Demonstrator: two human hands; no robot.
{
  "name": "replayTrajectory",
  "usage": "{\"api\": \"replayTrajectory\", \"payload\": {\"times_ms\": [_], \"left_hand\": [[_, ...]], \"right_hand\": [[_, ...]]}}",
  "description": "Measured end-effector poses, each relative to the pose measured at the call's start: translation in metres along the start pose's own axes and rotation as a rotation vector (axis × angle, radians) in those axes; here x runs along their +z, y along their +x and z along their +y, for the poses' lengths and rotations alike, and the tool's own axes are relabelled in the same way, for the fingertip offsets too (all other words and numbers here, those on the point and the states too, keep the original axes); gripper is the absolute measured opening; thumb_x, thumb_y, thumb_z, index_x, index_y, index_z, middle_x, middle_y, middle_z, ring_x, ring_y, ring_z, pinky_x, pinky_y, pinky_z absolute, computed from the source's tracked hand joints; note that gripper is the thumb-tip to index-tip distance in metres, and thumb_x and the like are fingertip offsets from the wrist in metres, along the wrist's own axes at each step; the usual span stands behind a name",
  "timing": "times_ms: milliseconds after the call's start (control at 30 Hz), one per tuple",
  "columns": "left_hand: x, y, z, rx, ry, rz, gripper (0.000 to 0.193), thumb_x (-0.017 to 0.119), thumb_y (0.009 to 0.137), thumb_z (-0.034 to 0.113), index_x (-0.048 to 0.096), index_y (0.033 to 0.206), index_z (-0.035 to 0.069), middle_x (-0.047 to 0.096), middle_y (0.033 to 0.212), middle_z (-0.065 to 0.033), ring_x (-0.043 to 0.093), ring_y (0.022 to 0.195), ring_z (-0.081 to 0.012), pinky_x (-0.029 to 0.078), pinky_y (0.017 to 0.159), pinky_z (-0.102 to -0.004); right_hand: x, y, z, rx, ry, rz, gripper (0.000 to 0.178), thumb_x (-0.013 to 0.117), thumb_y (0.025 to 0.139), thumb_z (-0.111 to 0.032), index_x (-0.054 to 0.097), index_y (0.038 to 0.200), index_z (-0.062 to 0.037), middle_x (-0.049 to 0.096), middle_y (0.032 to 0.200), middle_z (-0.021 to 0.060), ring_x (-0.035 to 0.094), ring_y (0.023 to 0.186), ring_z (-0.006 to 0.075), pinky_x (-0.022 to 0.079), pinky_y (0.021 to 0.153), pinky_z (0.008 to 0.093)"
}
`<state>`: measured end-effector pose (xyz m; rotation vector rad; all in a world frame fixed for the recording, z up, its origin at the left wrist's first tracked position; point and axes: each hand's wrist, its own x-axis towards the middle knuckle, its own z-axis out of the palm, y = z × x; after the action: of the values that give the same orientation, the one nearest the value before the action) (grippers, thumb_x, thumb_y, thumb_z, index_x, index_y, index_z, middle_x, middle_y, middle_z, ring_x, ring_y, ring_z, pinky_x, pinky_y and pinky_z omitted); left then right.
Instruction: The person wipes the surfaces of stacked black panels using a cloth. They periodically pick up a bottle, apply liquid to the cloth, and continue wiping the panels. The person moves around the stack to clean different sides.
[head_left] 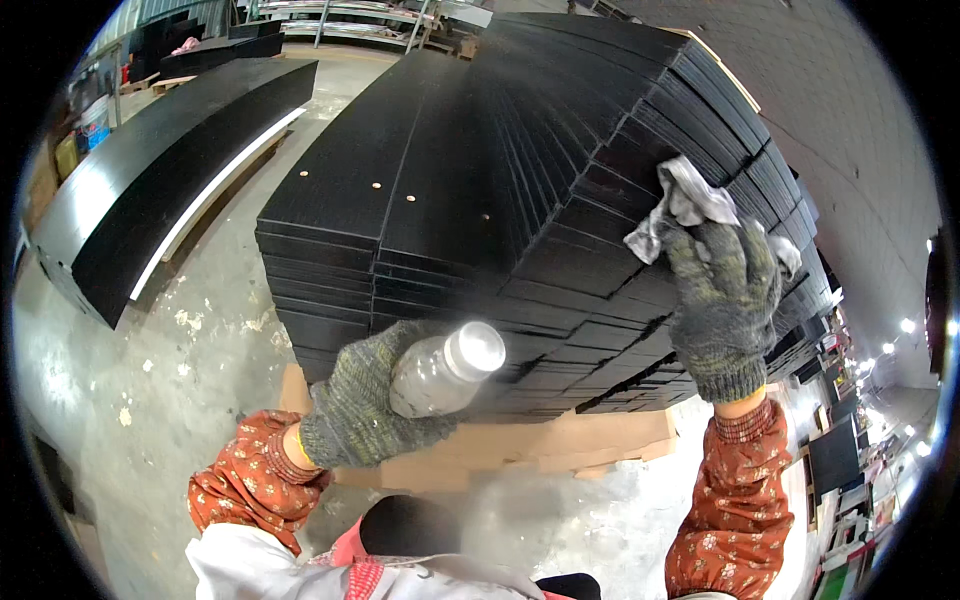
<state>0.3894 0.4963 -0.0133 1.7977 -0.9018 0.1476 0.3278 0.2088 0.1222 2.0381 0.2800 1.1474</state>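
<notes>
In front of me rises a tall stack of black boards point(430, 110), layered in several tight rows. My left hand point(370, 400), in a dark grey knitted glove, is wrapped round a clear bottle with a white cap point(440, 370), held tilted at the stack's near side. On the right, my gloved right hand point(722, 300) presses a crumpled white and grey cloth point(690, 195) against the edges of the stacked boards. Part of the cloth also shows beyond the fingers on the right. The palm of that hand is hidden.
Brown cardboard point(560, 445) lies under the stack on the grey concrete floor point(190, 370). To the left stands another long pile of black panels point(190, 150) with a white edge. Metal racks point(340, 20) stand at the back, and more boards point(835, 455) lean at the right.
</notes>
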Motion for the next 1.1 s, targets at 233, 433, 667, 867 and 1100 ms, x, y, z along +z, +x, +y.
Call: {"api": "replayTrajectory", "payload": {"times_ms": [233,433,667,867,1100], "left_hand": [[0.000,0.000,0.000,0.046,0.083,0.032,0.084,0.090,0.053,0.031,0.051,0.121,0.000,0.064,0.109,-0.0180,0.064,0.100,-0.0323,0.051,0.087,-0.0403],[-0.002,0.004,0.007,0.031,0.048,-0.006,0.086,0.090,0.053,0.033,0.051,0.122,0.000,0.064,0.110,-0.0183,0.063,0.101,-0.0325,0.050,0.088,-0.0406],[-0.001,0.000,0.003,0.002,0.040,-0.015,0.082,0.090,0.054,0.029,0.052,0.121,0.000,0.064,0.109,-0.0178,0.063,0.100,-0.0313,0.050,0.087,-0.0399],[0.011,0.002,-0.004,0.007,0.016,0.008,0.080,0.090,0.054,0.028,0.053,0.119,0.000,0.064,0.107,-0.0168,0.064,0.098,-0.0299,0.051,0.087,-0.0394],[0.004,0.004,-0.003,0.032,0.017,-0.012,0.081,0.090,0.054,0.029,0.052,0.120,-0.001,0.064,0.108,-0.0179,0.064,0.100,-0.0301,0.050,0.088,-0.0399]], "right_hand": [[-0.004,0.001,-0.010,0.201,0.260,0.290,0.056,0.073,0.069,-0.007,0.060,0.122,-0.0134,0.053,0.123,0.0160,0.053,0.113,0.0332,0.045,0.094,0.0429],[0.001,0.014,-0.029,0.050,0.139,0.114,0.052,0.060,0.076,-0.011,0.055,0.128,-0.0134,0.049,0.128,0.0138,0.051,0.114,0.0342,0.045,0.093,0.0440],[0.008,0.004,-0.017,-0.042,-0.037,0.085,0.054,0.054,0.079,-0.025,0.053,0.132,-0.0155,0.041,0.141,0.0067,0.037,0.131,0.0306,0.034,0.106,0.0491],[0.002,0.027,-0.037,-0.100,0.062,0.198,0.050,0.060,0.073,-0.022,0.060,0.123,-0.0149,0.048,0.134,0.0067,0.040,0.129,0.0292,0.037,0.105,0.0487],[0.014,0.019,-0.030,-0.088,0.051,0.216,0.046,0.058,0.077,-0.022,0.060,0.122,-0.0176,0.045,0.137,0.0095,0.041,0.127,0.0297,0.037,0.104,0.0498]]}}
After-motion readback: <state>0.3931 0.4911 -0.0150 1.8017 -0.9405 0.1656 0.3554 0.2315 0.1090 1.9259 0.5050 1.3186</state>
